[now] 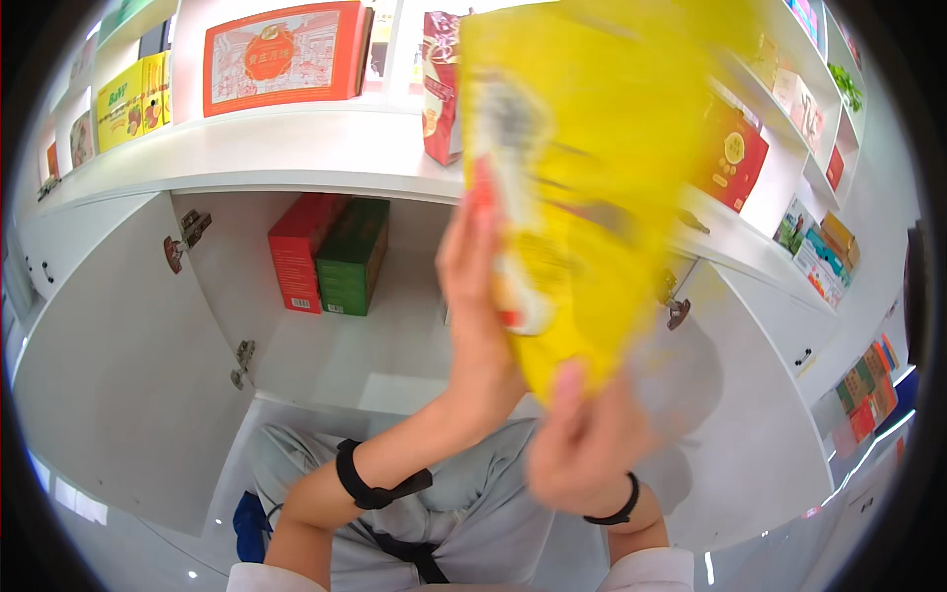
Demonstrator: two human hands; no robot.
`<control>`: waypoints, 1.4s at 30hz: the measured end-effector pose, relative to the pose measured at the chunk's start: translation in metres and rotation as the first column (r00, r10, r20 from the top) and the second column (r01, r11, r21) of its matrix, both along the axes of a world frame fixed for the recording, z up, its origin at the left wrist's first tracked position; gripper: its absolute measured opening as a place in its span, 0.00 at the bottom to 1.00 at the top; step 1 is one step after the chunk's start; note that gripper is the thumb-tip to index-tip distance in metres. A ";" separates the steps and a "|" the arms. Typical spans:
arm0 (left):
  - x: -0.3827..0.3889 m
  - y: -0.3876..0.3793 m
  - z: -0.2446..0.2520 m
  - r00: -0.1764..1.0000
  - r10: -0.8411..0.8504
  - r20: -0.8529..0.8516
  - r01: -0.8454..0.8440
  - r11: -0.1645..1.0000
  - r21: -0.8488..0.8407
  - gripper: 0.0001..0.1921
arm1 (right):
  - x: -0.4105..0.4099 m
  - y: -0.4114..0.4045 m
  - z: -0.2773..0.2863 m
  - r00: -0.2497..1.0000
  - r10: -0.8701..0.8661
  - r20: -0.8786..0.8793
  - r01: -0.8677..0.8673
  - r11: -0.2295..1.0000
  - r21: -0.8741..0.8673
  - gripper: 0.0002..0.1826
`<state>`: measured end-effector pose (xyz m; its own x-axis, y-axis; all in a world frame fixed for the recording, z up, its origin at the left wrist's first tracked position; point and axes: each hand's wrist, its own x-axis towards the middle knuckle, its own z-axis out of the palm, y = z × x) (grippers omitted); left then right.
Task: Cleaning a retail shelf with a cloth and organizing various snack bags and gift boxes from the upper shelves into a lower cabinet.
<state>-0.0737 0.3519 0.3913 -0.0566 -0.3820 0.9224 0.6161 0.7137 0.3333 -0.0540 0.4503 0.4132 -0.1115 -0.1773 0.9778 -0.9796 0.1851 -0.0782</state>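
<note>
A large yellow printed bag or package [592, 148], blurred by motion, is held up in front of the open cabinet. My left hand [473, 274] grips its left side, with the fingers partly behind or along that edge. Lower down, my right hand [588, 436] pinches the package's bottom corner between thumb and fingers. Inside the cabinet, at the left, a red box [296, 255] stands beside a green box [355, 255]. The package hides part of the cabinet and of the counter above it.
White cabinet doors stand open at the left [126, 355] and the right [747, 392]. On the white counter [296, 148] are an orange-red gift box [281, 55], a dark red bag [442, 89] and a red box [732, 152]. Shelves with packages rise on both sides.
</note>
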 end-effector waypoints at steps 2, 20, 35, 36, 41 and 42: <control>-0.008 -0.006 -0.027 0.978 -0.176 0.110 0.167 0.982 0.082 0.38 | 0.011 -0.012 -0.005 0.994 0.087 -0.064 -0.078 0.989 0.125 0.15; 0.090 -0.061 -0.074 0.290 -0.896 -0.337 0.832 0.062 0.551 0.29 | -0.039 -0.005 -0.018 0.192 0.672 0.715 -0.663 0.626 -0.411 0.19; 0.084 -0.078 -0.093 0.232 -0.948 -0.216 0.851 0.091 0.517 0.33 | -0.032 -0.003 -0.031 0.127 0.696 0.707 -0.645 0.600 -0.474 0.14; 0.084 -0.078 -0.093 0.232 -0.948 -0.219 0.850 0.088 0.520 0.33 | -0.032 -0.003 -0.031 0.121 0.705 0.699 -0.646 0.591 -0.483 0.13; 0.084 -0.076 -0.092 0.256 -0.944 -0.207 0.837 0.110 0.536 0.32 | -0.035 -0.003 -0.033 0.111 0.712 0.693 -0.653 0.578 -0.489 0.12; 0.084 -0.077 -0.092 0.252 -0.945 -0.208 0.840 0.106 0.532 0.32 | -0.035 -0.003 -0.033 0.109 0.708 0.698 -0.655 0.579 -0.485 0.12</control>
<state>0.0106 0.2748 0.2992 -0.7785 -0.2720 0.5657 0.5943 -0.6093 0.5249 -0.0885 0.4474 0.3801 -0.6267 -0.5772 0.5235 -0.1699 -0.5545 -0.8147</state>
